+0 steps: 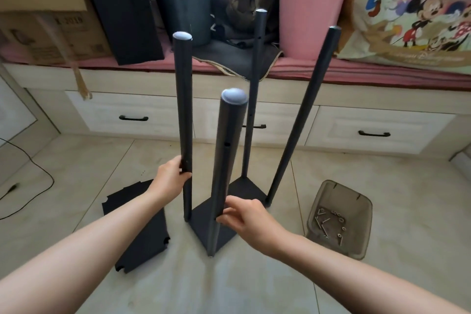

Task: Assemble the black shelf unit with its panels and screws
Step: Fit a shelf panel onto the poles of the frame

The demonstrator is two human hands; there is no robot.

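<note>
Shelf unit (216, 222) is standing on the tiled floor (254, 283), four black poles rising from its base panel. Left hand (170, 178) is gripping the near-left pole (184, 109); right hand (246, 219) is pinching the nearest pole (226, 160). Spare panel (137, 227) is lying just left; a clear tub (340, 219) of screws (328, 222) is sitting right.

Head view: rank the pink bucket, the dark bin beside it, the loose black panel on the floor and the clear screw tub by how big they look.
1. pink bucket
2. dark bin and loose black panel: look alike; the panel lies nearer the camera, so unranked.
3. clear screw tub
</note>
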